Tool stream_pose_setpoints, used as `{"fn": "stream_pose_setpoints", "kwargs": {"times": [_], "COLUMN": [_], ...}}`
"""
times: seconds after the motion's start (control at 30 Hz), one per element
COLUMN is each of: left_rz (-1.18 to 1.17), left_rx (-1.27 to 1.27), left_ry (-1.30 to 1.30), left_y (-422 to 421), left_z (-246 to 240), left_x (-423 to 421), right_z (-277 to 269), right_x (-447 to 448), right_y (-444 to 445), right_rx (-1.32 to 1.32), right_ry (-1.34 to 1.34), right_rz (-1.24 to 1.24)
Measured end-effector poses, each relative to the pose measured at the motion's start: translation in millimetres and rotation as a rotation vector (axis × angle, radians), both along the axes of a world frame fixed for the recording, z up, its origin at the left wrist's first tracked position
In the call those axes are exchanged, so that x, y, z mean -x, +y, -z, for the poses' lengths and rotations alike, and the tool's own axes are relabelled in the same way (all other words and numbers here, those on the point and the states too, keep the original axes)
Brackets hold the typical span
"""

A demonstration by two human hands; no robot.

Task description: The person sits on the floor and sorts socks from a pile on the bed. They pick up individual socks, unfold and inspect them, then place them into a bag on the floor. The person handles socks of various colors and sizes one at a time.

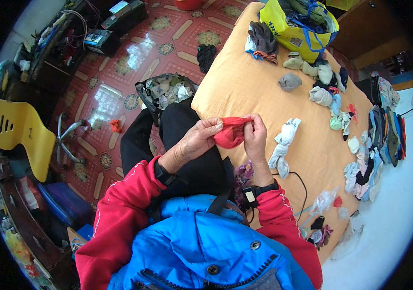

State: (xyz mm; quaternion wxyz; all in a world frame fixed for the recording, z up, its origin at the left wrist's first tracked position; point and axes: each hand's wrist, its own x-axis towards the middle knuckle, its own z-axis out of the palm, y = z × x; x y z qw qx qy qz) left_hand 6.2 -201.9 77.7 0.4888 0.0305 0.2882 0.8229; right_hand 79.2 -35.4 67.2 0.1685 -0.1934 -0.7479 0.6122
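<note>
A red piece of knitted fabric (229,137), perhaps a rolled sock, is stretched between my two hands above my lap. My left hand (203,134) pinches its left edge between thumb and fingers. On the opposite side my right hand (255,136) grips the upper right edge, its fingers curled in. To the right of my right hand a knotted white sock bundle (283,146) lies on the orange bed cover (235,87). Beyond my knees a dark open bag (166,90) full of balled socks rests on the floor.
A yellow shopping bag (300,32) stuffed with clothes stands at the bed's far end, beside dark gloves (263,38). Balled socks (320,96) and folded clothes (387,134) line the right side. A black cable (304,188) crosses the cover. A yellow chair (25,130) stands left.
</note>
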Motion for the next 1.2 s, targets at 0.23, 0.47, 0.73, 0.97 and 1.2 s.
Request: {"fn": "stream_pose_setpoints", "kwargs": {"times": [0.23, 0.47, 0.73, 0.97, 1.2], "left_rz": [-0.005, -0.094, -0.005, -0.257, -0.235], "left_rx": [-0.19, -0.18, -0.042, 0.155, 0.248], "left_ry": [-0.038, -0.029, 0.081, -0.083, -0.16], "left_y": [-27, -40, -49, -77, -84], "left_z": [7, 12, 14, 24, 42], "left_x": [14, 16, 14, 20, 7], "right_z": [-4, -19, -7, -3, 36], "right_x": [-10, 6, 19, 18, 10], "right_y": [-18, -14, -22, 7, 10], "right_rx": [1.591, 1.518, 0.792, 1.068, 0.473], "right_ry": [0.265, 0.159, -0.108, 0.127, 0.139], "right_rz": [-0.268, -0.403, -0.322, 0.191, 0.292]}}
